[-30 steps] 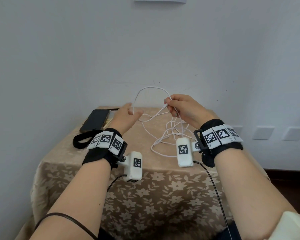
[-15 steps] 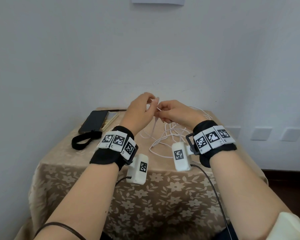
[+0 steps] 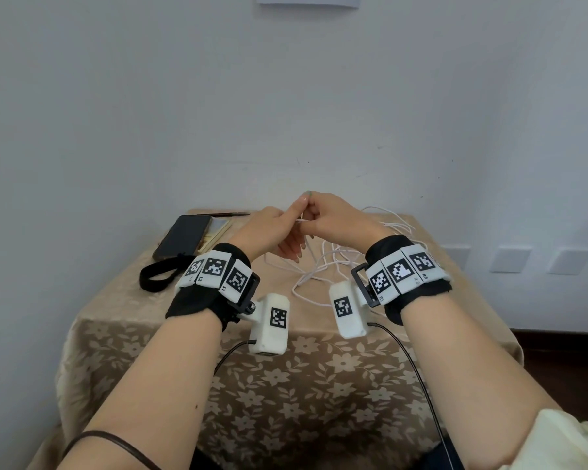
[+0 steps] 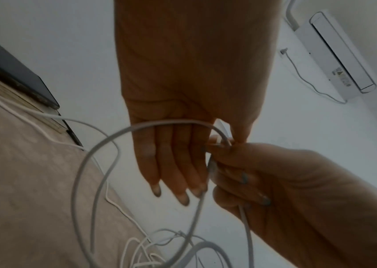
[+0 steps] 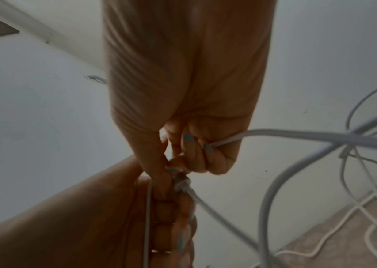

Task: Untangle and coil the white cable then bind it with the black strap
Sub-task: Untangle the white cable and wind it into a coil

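The white cable [image 3: 319,273] lies in a loose tangle on the table's far right half. One strand rises to my hands, which meet above the table's middle. My left hand [image 3: 286,225] pinches the cable near its plug [image 4: 215,142] between thumb and forefinger, its other fingers straight, and a cable loop [image 4: 104,145] crosses its palm. My right hand [image 3: 331,221] touches the left, fingers curled round the cable [image 5: 297,137], thumb and forefinger pinching at the same spot. The black strap [image 3: 155,276] lies as a loop on the table's left, apart from both hands.
The small table carries a beige flowered cloth [image 3: 116,310] and stands against a white wall. A dark phone [image 3: 184,237] lies on a notebook [image 3: 216,230] at the back left, a pen [image 3: 224,214] behind it. An air conditioner [image 4: 341,54] hangs high on the wall.
My hands, apart a second ago with a cable arc between them, have come together above the table. Both now hold the cable at one spot, and the arc is gone.
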